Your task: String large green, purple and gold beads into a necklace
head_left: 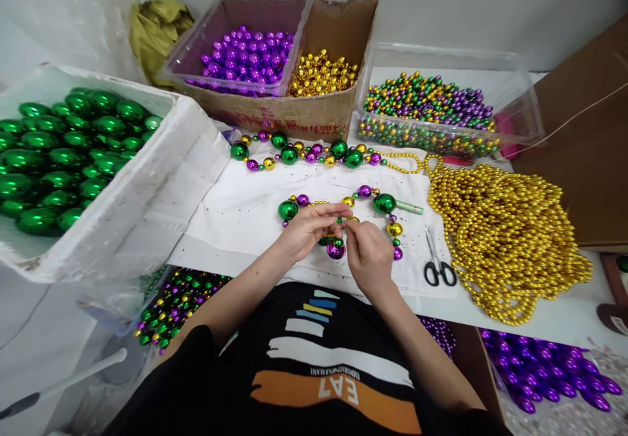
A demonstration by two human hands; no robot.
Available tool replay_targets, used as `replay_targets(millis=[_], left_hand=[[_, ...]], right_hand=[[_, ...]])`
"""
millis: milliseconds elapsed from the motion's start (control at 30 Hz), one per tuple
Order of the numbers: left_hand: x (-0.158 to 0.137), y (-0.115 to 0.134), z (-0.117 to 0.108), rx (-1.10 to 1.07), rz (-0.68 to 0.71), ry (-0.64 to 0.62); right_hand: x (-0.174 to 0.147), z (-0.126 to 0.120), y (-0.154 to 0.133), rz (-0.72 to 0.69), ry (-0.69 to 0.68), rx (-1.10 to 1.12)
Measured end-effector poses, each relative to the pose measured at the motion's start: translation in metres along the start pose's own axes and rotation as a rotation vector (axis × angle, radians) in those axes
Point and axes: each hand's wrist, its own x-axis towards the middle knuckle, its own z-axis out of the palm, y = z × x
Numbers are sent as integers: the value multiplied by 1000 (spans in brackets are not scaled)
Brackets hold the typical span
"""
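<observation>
A string of shiny green, purple and gold beads (384,203) curves over a white cloth (230,217), around and beneath my hands. My left hand (314,230) is closed on the bead string, its upper fingers stretched to the right and gold beads just behind them. Close against it, my right hand (370,253) pinches what looks like the thin thread of that string between thumb and forefinger. The fingers partly hide the pinched spot. A large purple bead (335,251) hangs under the hands. Right of my right hand lie black-handled scissors (439,272) and a green tube (409,207).
A beaded garland (321,154) lies farther back. Gold bead chains (510,239) are heaped at right. Behind stand a cardboard box (275,115) with purple and gold beads and a clear bin (520,131) of mixed beads. A white foam box (196,161) holds green beads at left.
</observation>
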Motion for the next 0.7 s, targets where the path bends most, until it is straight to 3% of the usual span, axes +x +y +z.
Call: replay_targets(millis=[167,267,367,533,600,700], left_hand=[[-2,3,0,-2,-28,18],[-3,4,-3,18,-40,11],[-4,4,-4,44,-23,-17],[-6,2,-2,165,48,-65],[-6,1,-2,219,91,-72],[-5,-2,-3,320,150,-144]], right_hand=[[0,-3,5,-45,-70,-19],[4,-9,8,30,-153,102],[11,-17,12,272,-325,497],[19,-21,20,893,-587,1342],[19,-19,20,1039,-640,1544],[18,-16,20,1161,-609,1721]])
